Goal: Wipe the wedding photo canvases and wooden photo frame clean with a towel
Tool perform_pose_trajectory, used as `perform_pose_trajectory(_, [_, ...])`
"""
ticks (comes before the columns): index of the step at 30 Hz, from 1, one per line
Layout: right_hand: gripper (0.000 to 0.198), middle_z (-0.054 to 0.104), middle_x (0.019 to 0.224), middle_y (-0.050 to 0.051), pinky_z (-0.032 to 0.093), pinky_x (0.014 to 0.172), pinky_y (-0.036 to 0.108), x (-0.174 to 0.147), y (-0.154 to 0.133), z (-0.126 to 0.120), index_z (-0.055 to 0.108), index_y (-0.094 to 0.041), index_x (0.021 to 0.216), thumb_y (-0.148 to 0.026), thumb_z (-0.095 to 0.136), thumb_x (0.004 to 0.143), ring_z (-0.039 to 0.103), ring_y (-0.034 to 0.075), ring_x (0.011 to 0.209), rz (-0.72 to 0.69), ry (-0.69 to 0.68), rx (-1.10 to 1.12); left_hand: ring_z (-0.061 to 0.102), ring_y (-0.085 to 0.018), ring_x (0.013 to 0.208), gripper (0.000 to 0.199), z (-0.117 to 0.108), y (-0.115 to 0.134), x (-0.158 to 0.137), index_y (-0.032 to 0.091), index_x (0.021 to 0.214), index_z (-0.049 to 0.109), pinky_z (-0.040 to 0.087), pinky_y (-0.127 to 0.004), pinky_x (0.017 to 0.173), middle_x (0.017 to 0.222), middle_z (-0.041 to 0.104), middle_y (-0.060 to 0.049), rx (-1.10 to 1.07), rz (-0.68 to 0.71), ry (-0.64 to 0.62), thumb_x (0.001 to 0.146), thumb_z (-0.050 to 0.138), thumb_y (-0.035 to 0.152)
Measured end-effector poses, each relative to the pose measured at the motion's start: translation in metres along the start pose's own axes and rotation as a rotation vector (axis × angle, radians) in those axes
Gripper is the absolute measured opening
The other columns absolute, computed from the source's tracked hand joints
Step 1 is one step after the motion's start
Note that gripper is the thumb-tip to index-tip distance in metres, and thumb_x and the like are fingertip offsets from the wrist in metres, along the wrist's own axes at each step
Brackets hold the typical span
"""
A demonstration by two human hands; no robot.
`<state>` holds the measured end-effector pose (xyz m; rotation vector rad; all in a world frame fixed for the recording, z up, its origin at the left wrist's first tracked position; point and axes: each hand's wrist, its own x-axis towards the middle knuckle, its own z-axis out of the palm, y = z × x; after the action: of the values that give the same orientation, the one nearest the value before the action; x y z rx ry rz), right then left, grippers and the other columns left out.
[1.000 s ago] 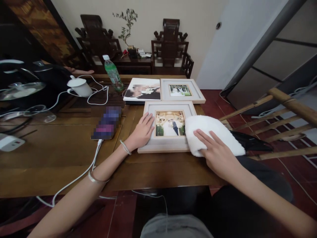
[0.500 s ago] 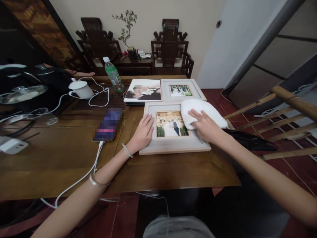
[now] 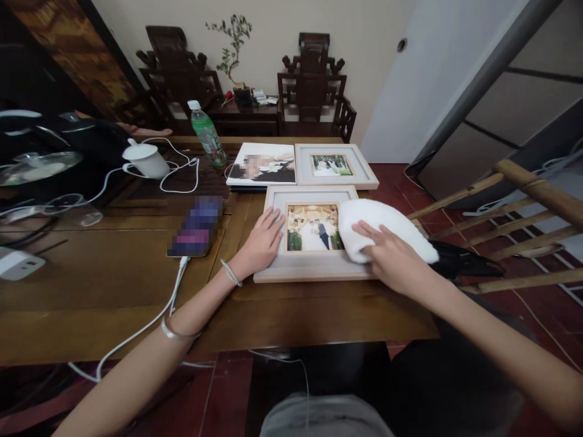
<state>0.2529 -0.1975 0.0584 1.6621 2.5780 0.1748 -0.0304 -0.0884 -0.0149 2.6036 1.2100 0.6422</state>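
Note:
A pale wood picture frame [image 3: 314, 274] with a wedding photo [image 3: 314, 227] lies flat on the wooden table. My left hand [image 3: 263, 244] rests on its left border, fingers stretched out and slightly apart. On the frame's right side, my right hand [image 3: 387, 255] grips a folded white towel [image 3: 387, 227] and presses it down. The towel covers the right border and reaches the photo's right edge. Behind it lie a second framed photo [image 3: 368, 173] and a white-edged photo panel [image 3: 273, 152], side by side.
Left of the frame is a charging phone [image 3: 195, 227] with a white cable. Farther off stand a green-labelled bottle [image 3: 207, 135], a white lidded cup [image 3: 146, 159] and a clear plastic cup [image 3: 77, 209]. A wooden chair [image 3: 537, 191] stands to the right, past the table's edge.
My right hand and the towel have slid toward me and slightly right along the frame's right side, uncovering its upper right border. My left hand stays on the left border.

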Motion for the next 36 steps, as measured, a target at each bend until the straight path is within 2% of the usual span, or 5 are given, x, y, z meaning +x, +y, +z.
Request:
perform_pose_trajectory(7, [0.046,0.045,0.146,0.015,0.035,0.110,0.054,0.083,0.046,0.008,0.072,-0.010,0.102,0.005,0.045,0.068,0.034,0.033,0.139,0.084,0.095,-0.048,0.025,-0.032,0.144,0.048,0.004,-0.002,0.001,0.003,0.135,0.050,0.024,-0.051,0.118,0.148,0.042,-0.019,-0.013,-0.002,0.036,0.096,0.034,0.028])
perform_pose_trajectory(13, [0.028,0.031,0.155,0.013,0.017,0.116,0.058,0.150,-0.014,0.001,0.072,-0.011,0.102,-0.009,0.048,0.087,0.020,0.034,0.145,-0.096,0.308,-0.136,0.026,-0.031,0.144,0.045,0.006,-0.004,0.000,0.007,0.135,0.051,0.025,-0.052,0.117,0.148,0.043,-0.017,-0.043,0.013,0.082,0.095,0.035,0.022])
perform_pose_trajectory(19, [0.032,0.040,0.151,0.012,0.024,0.114,0.058,0.192,-0.052,0.021,0.072,-0.014,0.107,-0.010,0.047,0.088,0.029,0.033,0.142,-0.154,0.242,-0.114,0.023,-0.029,0.145,0.055,0.006,-0.011,-0.002,0.014,0.140,0.047,0.026,-0.056,0.116,0.149,0.042,-0.012,-0.117,0.066,0.087,0.086,0.035,0.006])
perform_pose_trajectory(32, [0.037,0.046,0.148,0.010,0.028,0.110,0.054,0.111,0.047,0.015,0.074,-0.014,0.098,0.000,0.044,0.082,0.034,0.033,0.139,0.088,0.073,-0.293,0.026,-0.029,0.144,0.056,0.015,-0.016,-0.005,0.014,0.138,0.048,0.027,-0.056,0.117,0.148,0.044,-0.012,-0.144,0.100,0.174,0.084,0.037,0.003])
perform_pose_trajectory(36, [0.038,0.046,0.147,0.013,0.033,0.107,0.052,0.079,0.051,0.010,0.074,-0.012,0.096,0.003,0.045,0.077,0.036,0.034,0.138,0.076,0.030,-0.274,0.027,-0.029,0.144,0.056,0.017,-0.017,-0.005,0.013,0.137,0.049,0.028,-0.056,0.116,0.147,0.045,-0.014,-0.159,0.108,0.195,0.084,0.038,0.003])
